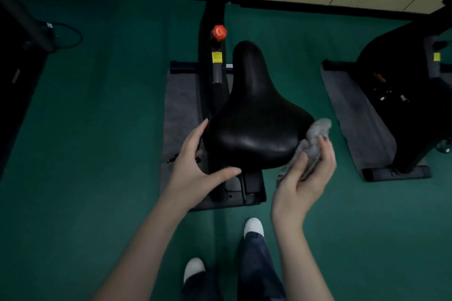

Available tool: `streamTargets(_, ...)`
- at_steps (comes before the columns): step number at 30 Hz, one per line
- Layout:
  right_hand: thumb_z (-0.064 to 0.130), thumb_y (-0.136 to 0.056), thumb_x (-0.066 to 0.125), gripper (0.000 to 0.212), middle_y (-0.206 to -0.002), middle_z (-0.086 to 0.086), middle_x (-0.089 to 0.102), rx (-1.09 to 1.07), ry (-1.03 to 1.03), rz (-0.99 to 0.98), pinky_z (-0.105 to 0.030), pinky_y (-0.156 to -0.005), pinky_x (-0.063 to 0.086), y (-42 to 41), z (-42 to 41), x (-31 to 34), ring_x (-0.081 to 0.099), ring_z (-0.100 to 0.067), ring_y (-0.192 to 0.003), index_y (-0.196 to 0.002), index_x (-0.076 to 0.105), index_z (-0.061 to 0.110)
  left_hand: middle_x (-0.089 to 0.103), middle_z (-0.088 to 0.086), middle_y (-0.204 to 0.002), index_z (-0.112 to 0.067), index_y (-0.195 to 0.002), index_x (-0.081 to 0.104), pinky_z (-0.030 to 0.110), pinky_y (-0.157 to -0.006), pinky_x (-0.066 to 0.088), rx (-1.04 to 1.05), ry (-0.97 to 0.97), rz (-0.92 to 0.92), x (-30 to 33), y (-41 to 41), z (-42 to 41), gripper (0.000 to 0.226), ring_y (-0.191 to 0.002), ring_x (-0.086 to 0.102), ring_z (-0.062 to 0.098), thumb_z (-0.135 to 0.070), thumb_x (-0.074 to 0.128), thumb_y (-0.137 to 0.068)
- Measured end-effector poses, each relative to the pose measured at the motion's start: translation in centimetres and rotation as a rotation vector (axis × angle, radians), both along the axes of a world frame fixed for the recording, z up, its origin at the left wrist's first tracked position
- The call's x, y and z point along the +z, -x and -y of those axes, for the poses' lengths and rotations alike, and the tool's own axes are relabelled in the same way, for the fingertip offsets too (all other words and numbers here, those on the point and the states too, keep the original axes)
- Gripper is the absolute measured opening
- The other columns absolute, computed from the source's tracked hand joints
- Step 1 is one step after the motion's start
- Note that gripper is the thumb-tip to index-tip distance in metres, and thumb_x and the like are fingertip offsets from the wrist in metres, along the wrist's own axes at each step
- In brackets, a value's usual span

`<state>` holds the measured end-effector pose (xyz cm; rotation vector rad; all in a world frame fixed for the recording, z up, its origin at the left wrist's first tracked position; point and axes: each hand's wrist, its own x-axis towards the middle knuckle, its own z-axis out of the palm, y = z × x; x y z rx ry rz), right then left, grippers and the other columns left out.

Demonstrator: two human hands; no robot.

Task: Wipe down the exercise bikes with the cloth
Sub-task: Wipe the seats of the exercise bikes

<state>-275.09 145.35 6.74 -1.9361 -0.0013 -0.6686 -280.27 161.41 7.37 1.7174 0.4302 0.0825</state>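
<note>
- I see the bike seat (pixel 254 115) dead centre, black and glossy, wide end toward me, narrow nose pointing away.
- Left hand (pixel 195 166) is open, fingers spread, cupping the rear left edge of the seat; fingertips touch the seat's side, thumb reaches under the rear rim.
- Right hand (pixel 305 173) is curled around the cloth (pixel 310 146), thumb on top, fingers wrapped behind it. Gripping it, not flat.
- Cloth is grey and bunched; its upper end sticks out above the fingers and sits against the rear right edge of the seat. So the cloth is between right hand and seat, touching both as far as I can tell.
- Both hands flank the wide end of the seat, left and right.
- Bike frame (pixel 215 56) runs away from me past the left of the seat's nose, with an orange knob (pixel 219 32) and a yellow label (pixel 216 57) on it.
- Bike stands on a dark grey mat (pixel 178 105) over green floor (pixel 97 129).
- Second bike (pixel 403 85) is off to the right on its own mat, well apart from both hands.
- My white shoes (pixel 254 227) and dark trousers show at the bottom, just behind the mat.
</note>
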Motion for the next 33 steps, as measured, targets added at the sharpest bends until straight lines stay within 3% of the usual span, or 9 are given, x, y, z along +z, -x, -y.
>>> streamTargets(2, 0.003, -0.098, 0.042, 0.036, -0.14, -0.014, 0.044, -0.104, -0.136, -0.036, -0.037, -0.112, 0.033, 0.2, -1.4, 0.1, 0.04, -0.022, -0.134, -0.133, 0.044, 0.011, 0.036, -0.022, -0.146, -0.052, -0.139, 0.029, 0.033, -0.112, 0.033, 0.013, -0.043, 0.035, -0.3, -0.1, 0.0, 0.104, -0.134, 0.034, -0.003, -0.054, 0.081, -0.049)
streamTargets(5, -0.001, -0.097, 0.043, 0.034, -0.14, -0.017, 0.045, -0.127, -0.133, 0.01, -0.039, -0.113, 0.031, 1.3, -3.5, 0.3, 0.038, -0.023, -0.135, -0.131, 0.048, 0.003, 0.043, -0.022, -0.14, -0.049, -0.136, 0.036, 0.039, -0.111, 0.036, 0.044, -0.041, 0.089, -0.7, -0.5, -0.3, 0.096, -0.131, 0.038, -0.003, -0.053, 0.08, -0.051)
streamTargets(9, -0.007, -0.092, 0.049, 0.033, -0.134, -0.02, 0.049, 0.062, 0.153, 0.127, -0.046, -0.112, 0.032, 2.5, -4.4, 0.6, 0.041, -0.033, -0.13, -0.125, 0.054, -0.002, 0.047, -0.018, -0.138, -0.04, -0.136, 0.041, 0.042, -0.109, 0.039, 0.069, -0.059, 0.115, -1.0, -0.8, -0.3, 0.095, -0.13, 0.042, 0.002, -0.055, 0.08, -0.051)
streamTargets(16, 0.0, -0.092, 0.053, 0.031, -0.127, -0.016, 0.056, 0.331, 0.45, 0.21, -0.05, -0.102, 0.039, 0.2, -1.9, 1.9, 0.047, -0.029, -0.12, -0.123, 0.058, 0.0, 0.047, -0.016, -0.135, -0.034, -0.135, 0.044, 0.04, -0.109, 0.038, 0.075, -0.146, 0.075, 0.1, -0.8, -0.5, 0.093, -0.127, 0.042, 0.002, -0.049, 0.084, -0.052)
streamTargets(23, 0.006, -0.096, 0.049, 0.033, -0.133, -0.014, 0.051, 0.139, 0.262, 0.019, -0.018, -0.107, 0.029, -2.1, 1.2, 2.5, 0.041, -0.015, -0.123, -0.129, 0.052, 0.002, 0.046, -0.015, -0.131, -0.035, -0.132, 0.047, 0.043, -0.108, 0.039, 0.053, -0.194, 0.064, 2.2, -0.4, -0.5, 0.082, -0.126, 0.043, 0.007, -0.045, 0.082, -0.059)
streamTargets(28, 0.01, -0.098, 0.047, 0.032, -0.13, -0.01, 0.051, 0.115, 0.181, -0.168, -0.016, -0.104, 0.032, -2.5, 2.5, 3.5, 0.047, -0.022, -0.122, -0.129, 0.051, 0.006, 0.047, -0.014, -0.129, -0.031, -0.13, 0.051, 0.04, -0.11, 0.036, 0.025, -0.265, 0.059, 4.6, 0.1, 0.1, 0.073, -0.126, 0.043, 0.01, -0.038, 0.082, -0.065)
streamTargets(31, 0.013, -0.099, 0.046, 0.031, -0.126, -0.007, 0.055, 0.07, 0.074, -0.301, 0.001, -0.09, 0.029, -2.3, 3.9, 5.3, 0.048, -0.008, -0.11, -0.129, 0.053, 0.007, 0.046, -0.017, -0.128, -0.031, -0.131, 0.05, 0.032, -0.109, 0.033, -0.012, -0.349, 0.047, 6.3, 0.6, 0.7, 0.069, -0.126, 0.041, 0.008, -0.036, 0.081, -0.069)
streamTargets(33, 0.015, -0.099, 0.047, 0.031, -0.126, -0.004, 0.057, 0.062, 0.026, -0.353, -0.003, -0.091, 0.032, -1.8, 5.2, 6.7, 0.049, -0.005, -0.109, -0.129, 0.054, 0.009, 0.045, -0.019, -0.126, -0.03, -0.131, 0.051, 0.028, -0.106, 0.033, -0.04, -0.404, 0.047, 7.3, 0.7, 1.4, 0.068, -0.125, 0.041, 0.009, -0.036, 0.08, -0.071)
